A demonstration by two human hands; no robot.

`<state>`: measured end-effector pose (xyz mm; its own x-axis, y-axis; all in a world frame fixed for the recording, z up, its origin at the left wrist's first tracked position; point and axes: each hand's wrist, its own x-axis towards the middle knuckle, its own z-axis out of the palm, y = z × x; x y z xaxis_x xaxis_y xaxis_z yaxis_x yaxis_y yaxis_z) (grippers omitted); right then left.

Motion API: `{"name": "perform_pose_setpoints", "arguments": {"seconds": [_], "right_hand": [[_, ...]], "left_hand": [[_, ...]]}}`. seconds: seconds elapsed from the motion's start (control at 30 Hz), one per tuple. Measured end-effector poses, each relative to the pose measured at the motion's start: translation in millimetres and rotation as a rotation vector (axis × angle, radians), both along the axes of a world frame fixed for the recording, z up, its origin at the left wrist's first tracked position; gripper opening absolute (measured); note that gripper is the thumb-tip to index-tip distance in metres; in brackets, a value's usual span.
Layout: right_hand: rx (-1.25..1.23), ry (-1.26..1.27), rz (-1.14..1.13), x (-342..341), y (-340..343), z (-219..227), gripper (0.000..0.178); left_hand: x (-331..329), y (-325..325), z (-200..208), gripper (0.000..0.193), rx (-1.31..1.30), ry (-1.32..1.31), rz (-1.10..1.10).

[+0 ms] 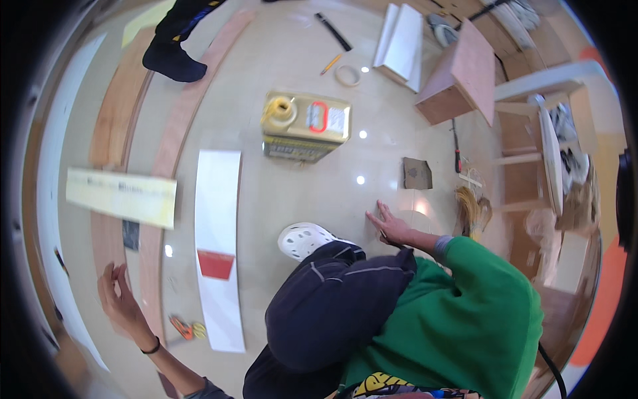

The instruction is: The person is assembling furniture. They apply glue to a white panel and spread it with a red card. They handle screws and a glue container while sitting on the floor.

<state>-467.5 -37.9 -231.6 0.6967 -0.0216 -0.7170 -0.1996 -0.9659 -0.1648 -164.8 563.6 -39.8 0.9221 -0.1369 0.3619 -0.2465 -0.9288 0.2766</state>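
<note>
My left hand (121,302), a black band at its wrist, is raised over the long wooden boards with its fingers loosely bent and nothing visible between them. Just beyond its fingertips, a pale yellow printed strip (121,198) crosses the boards, slightly blurred. My right hand (393,226), below a green sleeve, rests on the floor with fingers spread and holds nothing. Between my hands lies a long white board (219,199) with a red patch (216,265). One wooden board (119,120) and a narrower reddish one (189,100) run along the left.
A square metal can (302,143) stands ahead. Another person's black-socked foot (174,61) is at far left. Orange-handled scissors (181,327) lie near the white board. Right of it are a tape roll (347,75), cardboard piece (417,173), screwdriver (458,159) and wooden box (458,76).
</note>
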Motion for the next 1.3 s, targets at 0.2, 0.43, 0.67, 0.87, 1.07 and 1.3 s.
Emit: {"name": "perform_pose_setpoints", "arguments": {"seconds": [0.2,0.43,0.67,0.87,1.07,1.3], "right_hand": [[-0.066,0.106,0.006,2,-7,6,0.089],[-0.073,-0.049,-0.562,37,42,-3,0.064],[0.171,-0.796,-1.108,-87,124,40,0.038],[-0.095,-0.584,-1.403,-178,157,111,0.021],[0.522,-0.325,-1.489,-276,192,-1,0.061],[0.375,0.122,-1.306,-234,146,-81,0.092]], "left_hand": [[104,-125,30,0.031,-0.03,-0.088,-0.558],[95,-189,42,0.02,-0.257,0.072,-0.795],[62,-225,-13,0.018,-0.472,0.431,-0.909],[-10,-234,-21,0.04,-0.567,0.593,-0.801],[-62,-238,-37,0.051,-0.575,0.629,-0.753],[-99,-229,-21,0.048,-0.421,0.619,-0.695]]}}
